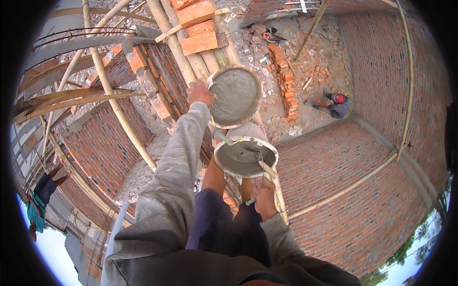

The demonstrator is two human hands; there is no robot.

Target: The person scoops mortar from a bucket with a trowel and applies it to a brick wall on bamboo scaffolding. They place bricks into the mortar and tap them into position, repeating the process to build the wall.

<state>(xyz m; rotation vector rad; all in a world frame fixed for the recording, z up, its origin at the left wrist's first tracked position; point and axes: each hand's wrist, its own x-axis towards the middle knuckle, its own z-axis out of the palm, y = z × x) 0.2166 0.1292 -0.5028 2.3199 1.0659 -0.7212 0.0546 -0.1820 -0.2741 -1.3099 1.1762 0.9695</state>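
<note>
Grey, wet-looking mortar (234, 95) is held in a round pan (260, 97), which is filled almost to its rim and set ahead of the wearer's legs, beside bamboo poles (172, 40). Just below it in the view, a pale bucket (250, 130) is seen with its mouth turned toward the wearer; its inner wall is smeared with the same grey, and far less is held in it.

The pan's left edge is held by the left grip (201, 94), with the arm stretched out and the fingers closed over the rim. The right grip (265, 196) is curled close to the near side of the bucket, by a thin cord; whether the cord, a handle or the rim is held cannot be told.

For steady handling, the pan is best kept level, since a load so near the rim would probably be spilled by a small tilt. A one-sided hold at full reach is likely to be weak, so the pan's weight should be left on whatever lies beneath it, or be shared by both hands. The bucket is best kept from knocking the pan. Care seems called for at this height: bricks (198, 43) are stacked farther along the poles, and a person in a red cap (339, 112) is seen below.
</note>
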